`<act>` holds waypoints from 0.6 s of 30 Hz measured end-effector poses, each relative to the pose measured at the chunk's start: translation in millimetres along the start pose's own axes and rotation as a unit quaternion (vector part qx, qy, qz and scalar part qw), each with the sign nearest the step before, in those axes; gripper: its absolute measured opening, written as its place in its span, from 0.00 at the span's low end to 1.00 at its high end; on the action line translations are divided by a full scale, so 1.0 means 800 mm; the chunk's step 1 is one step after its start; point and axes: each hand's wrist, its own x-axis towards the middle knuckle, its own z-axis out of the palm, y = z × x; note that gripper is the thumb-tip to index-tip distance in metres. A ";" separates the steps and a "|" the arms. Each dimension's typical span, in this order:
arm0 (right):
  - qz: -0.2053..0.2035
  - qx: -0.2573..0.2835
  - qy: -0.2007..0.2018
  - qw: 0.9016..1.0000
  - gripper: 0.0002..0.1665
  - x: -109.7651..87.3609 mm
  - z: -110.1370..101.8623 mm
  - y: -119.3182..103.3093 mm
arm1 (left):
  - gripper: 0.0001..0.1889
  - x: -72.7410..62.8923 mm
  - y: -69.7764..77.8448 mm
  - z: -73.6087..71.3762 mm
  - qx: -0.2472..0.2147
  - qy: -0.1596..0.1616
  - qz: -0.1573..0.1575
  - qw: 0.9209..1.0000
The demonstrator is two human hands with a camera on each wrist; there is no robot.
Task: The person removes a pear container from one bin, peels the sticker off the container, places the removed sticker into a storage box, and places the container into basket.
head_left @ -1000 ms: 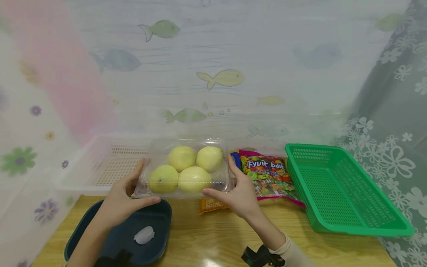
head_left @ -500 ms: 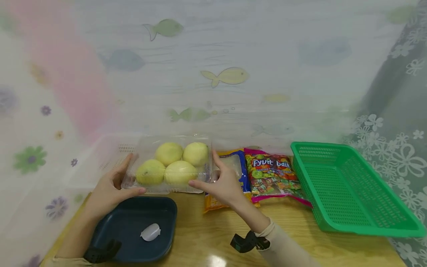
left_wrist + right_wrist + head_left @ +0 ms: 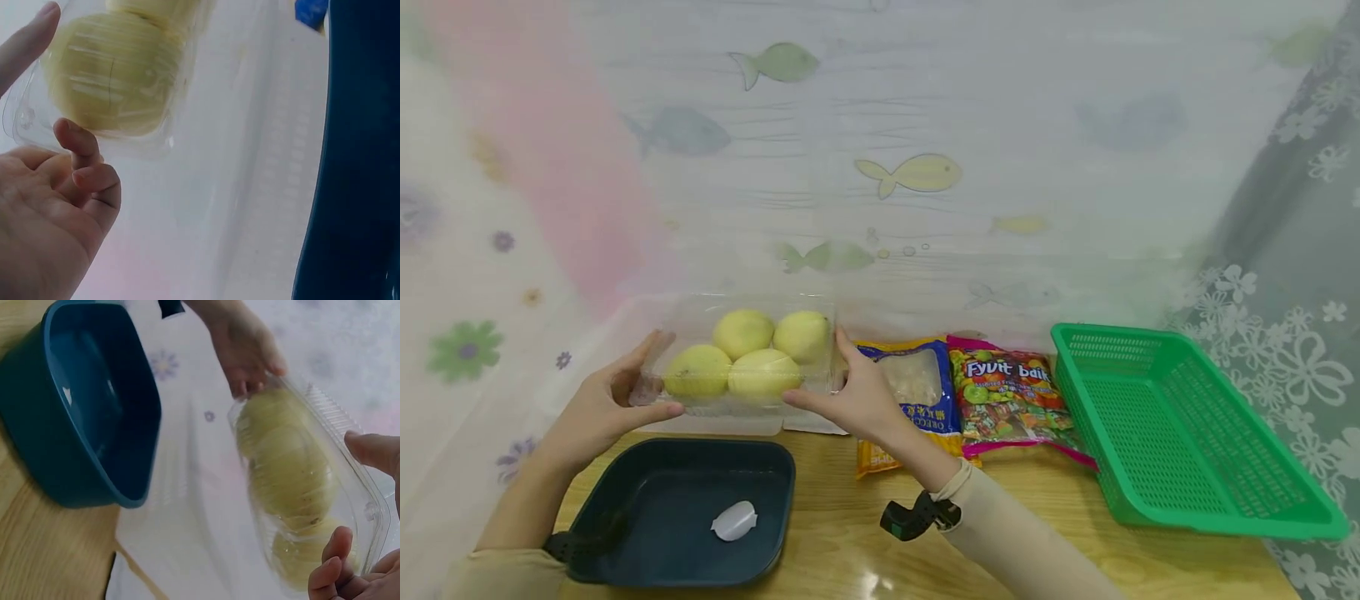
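Observation:
A clear plastic clamshell box (image 3: 741, 367) of several round, pale yellow fruits (image 3: 764, 375) is held level between both hands, above the white basket (image 3: 722, 423) at the back left. My left hand (image 3: 598, 400) grips its left end, thumb along the front. At the opposite end my right hand (image 3: 857, 400) grips it, thumb in front and fingers behind. In the left wrist view, the hand (image 3: 62, 206) has its fingers curled under the box's end. From the right wrist, both ends of the box (image 3: 300, 481) show in the hands. The box hides most of the basket.
In front stands a dark blue basin (image 3: 647, 500) with a small white piece (image 3: 734, 521) inside. To the right lie a blue-and-yellow bag (image 3: 925, 400) and a colourful candy bag (image 3: 1011, 400). A green basket (image 3: 1180, 442) stands at the far right of the wooden table (image 3: 1000, 533).
Both hands have carried the fruit box leftward to over the white basket. More of the blue-and-yellow bag is uncovered. The view has shifted slightly.

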 end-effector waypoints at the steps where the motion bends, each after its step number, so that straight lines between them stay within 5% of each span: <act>1: -0.004 -0.003 0.002 1.000 0.72 0.002 0.003 0.000 | 0.52 0.000 -0.002 -0.003 0.002 -0.002 0.000 1.000; 18: 0.017 -0.032 0.013 0.999 0.71 0.044 0.056 0.004 | 0.47 0.009 -0.053 -0.056 0.046 -0.045 -0.063 0.996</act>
